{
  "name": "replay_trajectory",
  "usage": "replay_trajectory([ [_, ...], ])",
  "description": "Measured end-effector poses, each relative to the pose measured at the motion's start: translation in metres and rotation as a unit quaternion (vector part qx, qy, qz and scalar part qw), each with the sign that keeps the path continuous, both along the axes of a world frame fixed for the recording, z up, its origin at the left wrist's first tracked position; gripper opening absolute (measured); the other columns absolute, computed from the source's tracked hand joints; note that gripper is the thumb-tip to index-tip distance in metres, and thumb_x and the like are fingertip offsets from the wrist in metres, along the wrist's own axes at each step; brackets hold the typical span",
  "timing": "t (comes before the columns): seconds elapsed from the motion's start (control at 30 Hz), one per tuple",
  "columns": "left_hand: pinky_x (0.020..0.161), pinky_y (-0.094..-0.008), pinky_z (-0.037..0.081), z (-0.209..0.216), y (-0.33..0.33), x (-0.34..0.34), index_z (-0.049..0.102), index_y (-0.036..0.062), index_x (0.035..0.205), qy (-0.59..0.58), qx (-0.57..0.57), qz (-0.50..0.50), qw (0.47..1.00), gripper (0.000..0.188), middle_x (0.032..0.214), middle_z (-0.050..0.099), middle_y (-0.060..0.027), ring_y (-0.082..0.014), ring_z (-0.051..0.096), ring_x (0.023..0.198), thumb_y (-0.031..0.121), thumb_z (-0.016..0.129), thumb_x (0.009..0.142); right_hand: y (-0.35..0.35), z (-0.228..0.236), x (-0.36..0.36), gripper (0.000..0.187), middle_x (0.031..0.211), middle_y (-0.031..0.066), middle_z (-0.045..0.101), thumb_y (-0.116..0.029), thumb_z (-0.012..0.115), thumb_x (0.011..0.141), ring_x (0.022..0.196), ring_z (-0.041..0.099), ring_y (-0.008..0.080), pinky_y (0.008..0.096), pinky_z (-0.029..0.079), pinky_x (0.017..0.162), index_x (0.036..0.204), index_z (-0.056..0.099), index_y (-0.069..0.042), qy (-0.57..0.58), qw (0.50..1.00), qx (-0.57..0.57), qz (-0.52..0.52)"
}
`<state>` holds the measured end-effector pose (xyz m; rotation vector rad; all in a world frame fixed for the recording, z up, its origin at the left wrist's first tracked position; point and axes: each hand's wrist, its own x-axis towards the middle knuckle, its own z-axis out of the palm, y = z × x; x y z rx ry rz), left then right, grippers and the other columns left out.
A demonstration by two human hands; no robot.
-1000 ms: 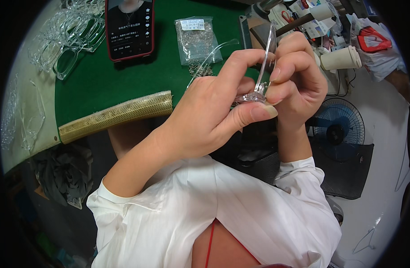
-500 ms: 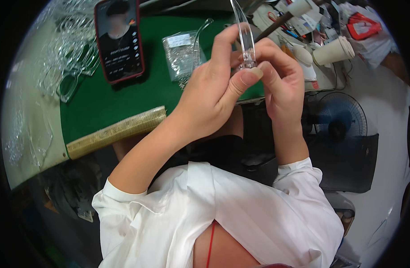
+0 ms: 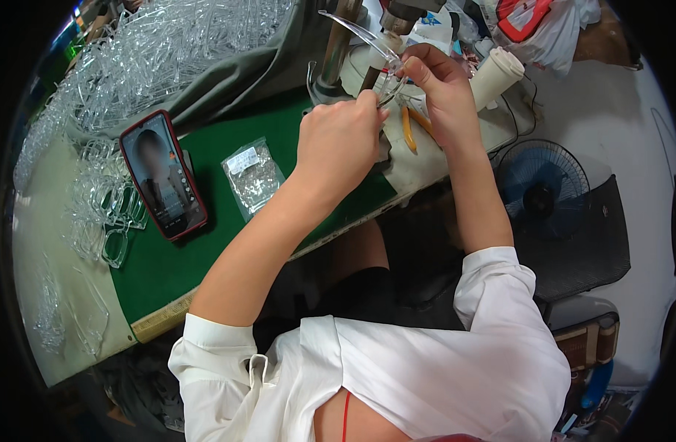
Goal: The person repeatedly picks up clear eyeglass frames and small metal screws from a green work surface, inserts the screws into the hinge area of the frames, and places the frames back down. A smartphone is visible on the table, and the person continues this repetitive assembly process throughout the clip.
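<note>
A clear plastic eyeglass frame (image 3: 390,87) is between my two hands at the far edge of the green mat. One clear temple arm (image 3: 369,37) sticks out from it toward the upper left. My right hand (image 3: 447,90) pinches the frame near the hinge end between thumb and fingers. Closed, with its back toward me, my left hand (image 3: 339,140) grips the lower side of the frame; its fingertips are mostly hidden. Just beyond the frame stands a bench tool with a metal post (image 3: 340,46) and a dark head (image 3: 411,10).
A phone (image 3: 163,175) and a bag of small metal parts (image 3: 251,174) lie on the green mat (image 3: 209,254). Clear eyeglass frames pile up at left (image 3: 106,199) and far left (image 3: 176,55). Orange-handled pliers (image 3: 409,130), a white cup (image 3: 496,77) and a fan (image 3: 544,184) are at right.
My hands have moved from holding the frame with its temple arm upright to beside the bench tool, the arm now slanting left. My left hand has turned back-up. The whole view has shifted.
</note>
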<state>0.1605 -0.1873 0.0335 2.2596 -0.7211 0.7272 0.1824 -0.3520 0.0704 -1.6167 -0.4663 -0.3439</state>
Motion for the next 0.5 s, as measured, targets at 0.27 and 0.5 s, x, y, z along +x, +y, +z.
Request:
replay_trajectory([
  [0.27,0.051,-0.0448,0.046,0.005,-0.022,0.016,0.053,0.0027,0.075,-0.006,-0.005,0.015,1.000,0.025,0.056,0.058,-0.0158,-0.0356,0.059,0.054,0.023,0.056,0.090,-0.013,0.001,0.020,0.015,0.084,-0.0009,0.062,-0.017,0.068,0.084,0.083,0.055,0.0083,0.0242,0.041,0.081,0.092,0.063,-0.004,-0.005,0.999,0.022,-0.037],
  [0.5,0.053,-0.0441,0.047,0.005,-0.028,0.020,0.054,0.0023,0.074,-0.002,-0.025,0.013,1.000,0.026,0.056,0.058,-0.0160,-0.0353,0.060,0.055,0.022,0.057,0.090,-0.078,0.113,0.042,0.023,0.110,0.0094,0.063,-0.015,0.053,0.089,0.103,0.057,0.0197,0.0357,0.044,0.082,0.109,0.062,-0.007,-0.291,0.930,0.225,-0.008],
])
